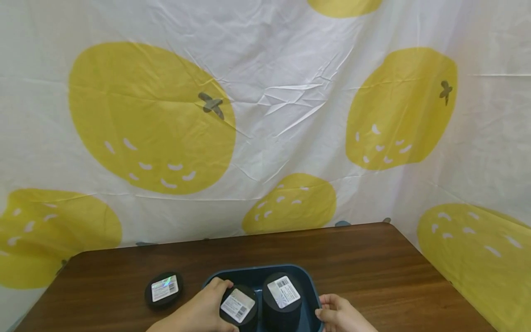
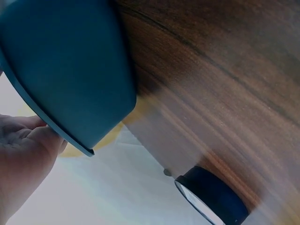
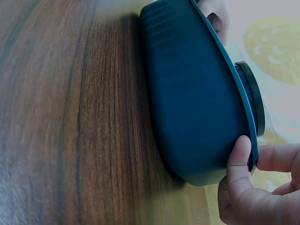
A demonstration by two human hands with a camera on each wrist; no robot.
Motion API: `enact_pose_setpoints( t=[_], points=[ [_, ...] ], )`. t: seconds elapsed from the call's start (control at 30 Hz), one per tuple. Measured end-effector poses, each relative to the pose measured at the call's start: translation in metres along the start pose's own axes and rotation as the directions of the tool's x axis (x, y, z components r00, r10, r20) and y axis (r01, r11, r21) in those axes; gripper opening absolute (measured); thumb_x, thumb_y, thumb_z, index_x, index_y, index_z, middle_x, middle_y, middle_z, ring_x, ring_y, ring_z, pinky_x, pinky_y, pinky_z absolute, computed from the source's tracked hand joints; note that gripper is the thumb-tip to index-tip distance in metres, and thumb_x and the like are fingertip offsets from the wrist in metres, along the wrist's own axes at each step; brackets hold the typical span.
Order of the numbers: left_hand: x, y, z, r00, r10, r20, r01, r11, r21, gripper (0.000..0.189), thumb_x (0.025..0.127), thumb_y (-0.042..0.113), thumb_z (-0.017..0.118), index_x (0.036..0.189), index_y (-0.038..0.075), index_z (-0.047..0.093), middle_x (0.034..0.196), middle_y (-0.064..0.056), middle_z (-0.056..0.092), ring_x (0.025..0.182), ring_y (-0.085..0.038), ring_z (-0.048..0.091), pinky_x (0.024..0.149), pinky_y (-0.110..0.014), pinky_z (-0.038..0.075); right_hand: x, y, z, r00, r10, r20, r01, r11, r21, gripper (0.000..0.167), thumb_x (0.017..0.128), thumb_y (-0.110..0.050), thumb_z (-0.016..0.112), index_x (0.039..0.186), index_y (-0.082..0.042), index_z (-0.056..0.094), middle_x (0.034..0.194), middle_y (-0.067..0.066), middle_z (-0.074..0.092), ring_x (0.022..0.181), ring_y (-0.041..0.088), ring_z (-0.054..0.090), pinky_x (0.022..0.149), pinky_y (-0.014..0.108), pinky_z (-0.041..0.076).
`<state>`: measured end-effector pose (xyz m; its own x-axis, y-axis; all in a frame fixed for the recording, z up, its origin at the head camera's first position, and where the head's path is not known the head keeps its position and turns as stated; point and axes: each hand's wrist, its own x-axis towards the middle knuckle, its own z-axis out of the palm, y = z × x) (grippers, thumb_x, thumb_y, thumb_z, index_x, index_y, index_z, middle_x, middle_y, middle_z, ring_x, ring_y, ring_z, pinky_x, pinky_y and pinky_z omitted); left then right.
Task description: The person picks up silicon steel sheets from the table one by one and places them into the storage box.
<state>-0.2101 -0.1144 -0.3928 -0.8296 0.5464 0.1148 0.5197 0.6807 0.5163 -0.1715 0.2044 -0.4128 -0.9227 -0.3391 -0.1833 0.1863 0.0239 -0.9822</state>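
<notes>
A dark blue plastic bin [image 1: 309,281] sits on the table, holding two black round containers with white barcode labels on top. My left hand [image 1: 205,306] reaches over the bin's left side and grips the left container [image 1: 250,295], fingers at its far side and thumb at its near side. In the left wrist view the left hand [image 2: 28,145] lies over the bin's rim. The right container [image 1: 282,318] stands taller, beside it. My right hand [image 3: 262,187] pinches the bin's right rim between thumb and fingers.
A third black round container [image 1: 163,302], low and labelled on top, rests on the brown wooden table [image 1: 352,258] left of the bin. Behind and to the right of the table hangs a white cloth [image 1: 265,152] printed with yellow fruit.
</notes>
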Motion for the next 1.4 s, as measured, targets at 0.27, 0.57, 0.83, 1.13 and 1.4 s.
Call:
enact_pose_setpoints(
  t=[0.27, 0.57, 0.83, 1.13, 1.4],
  points=[
    [0.002, 0.0, -0.001, 1.0, -0.003, 0.02, 0.003, 1.0, 0.021, 0.087, 0.056, 0.038, 0.087, 0.119, -0.011, 0.05, 0.11, -0.014, 0.051, 0.092, -0.023, 0.052, 0.081, -0.044, 0.05, 0.001, -0.001, -0.001, 1.0, -0.009, -0.005, 0.009, 1.0, -0.006, 0.044, 0.085, -0.004, 0.052, 0.117, 0.02, 0.032, 0.089, 0.01, 0.049, 0.07, 0.014, 0.053, 0.061, 0.022, 0.05],
    [0.002, 0.0, -0.001, 1.0, 0.002, -0.004, -0.001, 1.0, 0.022, 0.087, 0.056, 0.038, 0.087, 0.118, -0.011, 0.05, 0.11, -0.015, 0.051, 0.092, -0.023, 0.052, 0.081, -0.043, 0.05, 0.002, -0.002, 0.0, 1.0, -0.027, -0.009, 0.027, 0.999, -0.024, 0.043, 0.085, -0.004, 0.052, 0.115, 0.02, 0.032, 0.088, 0.009, 0.049, 0.068, 0.013, 0.052, 0.059, 0.022, 0.049],
    [0.001, -0.002, -0.001, 1.0, -0.007, -0.006, 0.007, 1.0, 0.018, 0.089, 0.057, 0.039, 0.087, 0.119, -0.012, 0.049, 0.113, -0.017, 0.051, 0.096, -0.026, 0.053, 0.084, -0.047, 0.049, 0.002, -0.002, 0.002, 0.999, -0.032, -0.002, 0.032, 0.999, 0.0, 0.044, 0.084, -0.005, 0.053, 0.115, 0.019, 0.032, 0.089, 0.009, 0.049, 0.07, 0.014, 0.054, 0.061, 0.023, 0.05],
    [-0.008, -0.004, -0.008, 1.0, -0.012, 0.025, 0.012, 1.0, 0.01, 0.097, 0.064, 0.044, 0.082, 0.13, -0.014, 0.04, 0.123, -0.027, 0.046, 0.111, -0.043, 0.049, 0.087, -0.057, 0.044, 0.002, 0.005, 0.002, 0.998, -0.039, -0.043, 0.035, 0.995, -0.094, 0.041, 0.085, -0.005, 0.052, 0.113, 0.021, 0.036, 0.09, 0.009, 0.053, 0.073, 0.013, 0.056, 0.064, 0.023, 0.051],
    [-0.016, -0.005, -0.017, 1.0, 0.013, -0.003, -0.013, 1.0, -0.005, 0.1, 0.071, 0.057, 0.072, 0.135, -0.01, 0.037, 0.135, -0.026, 0.041, 0.122, -0.044, 0.042, 0.093, -0.061, 0.038, 0.001, 0.004, 0.001, 0.997, -0.056, -0.051, 0.049, 0.99, -0.128, 0.041, 0.085, -0.005, 0.052, 0.113, 0.021, 0.037, 0.089, 0.008, 0.054, 0.072, 0.013, 0.056, 0.063, 0.021, 0.049]
  ],
)
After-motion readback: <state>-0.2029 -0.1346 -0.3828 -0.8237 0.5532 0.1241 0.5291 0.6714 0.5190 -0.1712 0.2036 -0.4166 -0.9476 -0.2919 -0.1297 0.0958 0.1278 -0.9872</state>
